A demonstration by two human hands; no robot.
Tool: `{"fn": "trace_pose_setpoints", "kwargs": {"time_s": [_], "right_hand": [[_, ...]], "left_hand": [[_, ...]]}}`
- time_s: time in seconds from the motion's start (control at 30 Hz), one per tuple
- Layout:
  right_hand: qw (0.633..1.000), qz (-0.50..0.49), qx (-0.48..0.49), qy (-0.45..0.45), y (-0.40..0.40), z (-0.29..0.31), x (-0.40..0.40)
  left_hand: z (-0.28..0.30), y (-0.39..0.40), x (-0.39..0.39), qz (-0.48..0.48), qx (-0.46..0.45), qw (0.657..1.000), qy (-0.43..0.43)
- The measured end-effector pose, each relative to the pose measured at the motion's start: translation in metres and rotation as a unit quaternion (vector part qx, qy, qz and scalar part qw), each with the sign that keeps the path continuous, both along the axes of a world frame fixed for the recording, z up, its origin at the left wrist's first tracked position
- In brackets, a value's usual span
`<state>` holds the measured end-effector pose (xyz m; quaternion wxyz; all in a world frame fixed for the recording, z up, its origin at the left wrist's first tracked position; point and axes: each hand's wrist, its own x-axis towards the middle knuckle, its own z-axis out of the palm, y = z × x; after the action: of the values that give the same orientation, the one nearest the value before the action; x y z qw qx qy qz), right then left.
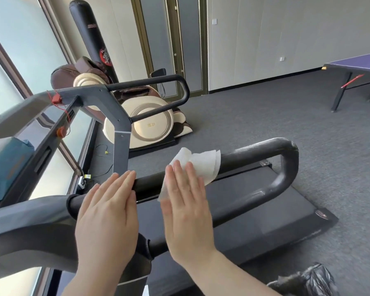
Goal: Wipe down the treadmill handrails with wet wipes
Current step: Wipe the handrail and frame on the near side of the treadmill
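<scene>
The near black treadmill handrail [254,154] runs from lower left to a rounded loop at the right. A white wet wipe [203,163] lies draped over the top of it. My right hand [186,208] lies flat on the wipe with fingers straight and together, pressing it against the rail. My left hand [109,214] rests flat on the same rail just to the left, fingers extended, holding nothing. The far handrail [179,84] loops above the other side of the treadmill.
The treadmill belt [265,199] lies below the near rail, the console [19,116] at the left. A cream massage chair [150,122] and a black punching bag [90,33] stand behind. A table-tennis table [355,67] is far right, a black bag [312,278] bottom right.
</scene>
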<state>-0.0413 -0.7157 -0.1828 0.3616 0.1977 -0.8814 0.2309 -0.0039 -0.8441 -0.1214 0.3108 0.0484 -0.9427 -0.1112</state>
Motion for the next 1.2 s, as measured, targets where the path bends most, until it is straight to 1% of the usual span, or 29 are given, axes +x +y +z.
{"fn": "trace_pose_setpoints", "kwargs": {"time_s": [0.03, 0.1, 0.13, 0.17, 0.2, 0.23, 0.27, 0.3, 0.33, 0.37, 0.43, 0.5, 0.53, 0.57, 0.63, 0.67, 0.7, 0.77, 0.83, 0.87, 0.93, 0.97, 1.03, 1.1, 1.13, 1.2], "right_hand": [[1.0, 0.019, 0.015, -0.005, -0.018, -0.004, 0.007], [0.995, 0.067, 0.072, 0.023, -0.03, -0.009, 0.01], [0.992, 0.06, 0.104, 0.043, -0.019, -0.012, 0.003], [0.991, 0.036, 0.117, 0.045, 0.0, -0.016, -0.006], [0.994, 0.0, 0.103, 0.035, 0.022, -0.02, -0.015], [0.997, -0.04, 0.068, 0.019, 0.041, -0.02, -0.021], [0.997, -0.067, 0.031, 0.003, 0.052, -0.018, -0.024], [0.997, -0.078, 0.015, -0.008, 0.05, -0.015, -0.024], [0.997, -0.069, 0.022, -0.004, 0.039, -0.012, -0.021], [0.998, -0.037, 0.045, 0.005, 0.025, -0.011, -0.015], [0.992, 0.025, 0.113, 0.044, 0.01, -0.012, -0.006], [0.987, 0.02, 0.145, 0.062, 0.034, -0.016, -0.018], [0.99, -0.005, 0.128, 0.053, 0.05, -0.019, -0.024], [0.995, -0.035, 0.09, 0.035, 0.063, -0.02, -0.028], [0.998, -0.062, 0.018, -0.009, 0.064, -0.015, -0.028], [0.999, -0.044, 0.014, -0.021, 0.052, -0.01, -0.023], [0.999, -0.007, 0.031, -0.021, 0.035, -0.006, -0.017], [0.993, 0.061, 0.098, 0.01, 0.014, -0.005, -0.007], [0.987, 0.065, 0.144, 0.024, 0.03, -0.005, -0.014], [0.988, 0.047, 0.143, 0.022, 0.044, -0.006, -0.018], [0.996, 0.0, 0.085, -0.002, 0.062, -0.003, -0.017], [0.998, -0.012, 0.054, -0.012, 0.058, 0.003, -0.014], [0.999, 0.018, 0.04, -0.017, 0.026, 0.016, -0.004], [0.995, 0.07, 0.066, 0.0, -0.008, 0.019, 0.007], [0.993, 0.089, 0.079, 0.005, -0.013, 0.019, 0.009], [0.988, 0.121, 0.099, 0.015, 0.004, 0.021, 0.005]], "left_hand": [[-0.001, 0.001, 0.001, -0.002, 0.008, 1.0, -0.005], [-0.001, -0.002, 0.002, -0.013, 0.02, 1.0, -0.003], [-0.001, -0.005, 0.002, -0.019, 0.012, 1.0, -0.001], [-0.001, -0.006, 0.002, -0.022, -0.001, 1.0, 0.0], [-0.001, -0.006, 0.002, -0.023, -0.009, 1.0, -0.002], [0.0, -0.005, 0.002, -0.02, -0.01, 1.0, -0.002], [0.0, -0.004, 0.001, -0.013, -0.005, 1.0, -0.002], [0.001, -0.001, 0.0, -0.004, 0.002, 1.0, -0.002], [0.0, 0.002, -0.001, 0.002, 0.009, 1.0, -0.006], [-0.001, 0.005, 0.0, 0.006, 0.02, 1.0, -0.007], [0.0, 0.007, 0.002, 0.002, 0.046, 0.999, 0.006], [0.002, 0.007, 0.002, -0.002, 0.056, 0.998, 0.01], [0.002, 0.007, 0.003, -0.003, 0.055, 0.998, 0.008], [0.002, 0.007, 0.003, -0.002, 0.052, 0.999, 0.009], [0.002, 0.009, 0.001, 0.009, 0.055, 0.998, 0.019], [0.002, 0.011, 0.0, 0.015, 0.06, 0.998, 0.023], [0.001, 0.013, 0.0, 0.019, 0.066, 0.997, 0.026], [0.001, 0.013, 0.0, 0.013, 0.07, 0.997, 0.03], [0.001, 0.01, 0.0, 0.003, 0.065, 0.997, 0.029], [0.001, 0.01, 0.0, -0.001, 0.06, 0.998, 0.027], [0.002, 0.01, 0.001, -0.001, 0.052, 0.998, 0.027], [0.001, 0.011, 0.0, 0.005, 0.053, 0.998, 0.03], [-0.005, 0.012, -0.003, 0.013, 0.054, 0.998, 0.033], [-0.009, 0.009, -0.003, 0.005, 0.064, 0.997, 0.033], [-0.009, 0.006, -0.002, -0.005, 0.056, 0.998, 0.023], [-0.005, -0.001, 0.003, -0.018, -0.01, 1.0, -0.013]]}}
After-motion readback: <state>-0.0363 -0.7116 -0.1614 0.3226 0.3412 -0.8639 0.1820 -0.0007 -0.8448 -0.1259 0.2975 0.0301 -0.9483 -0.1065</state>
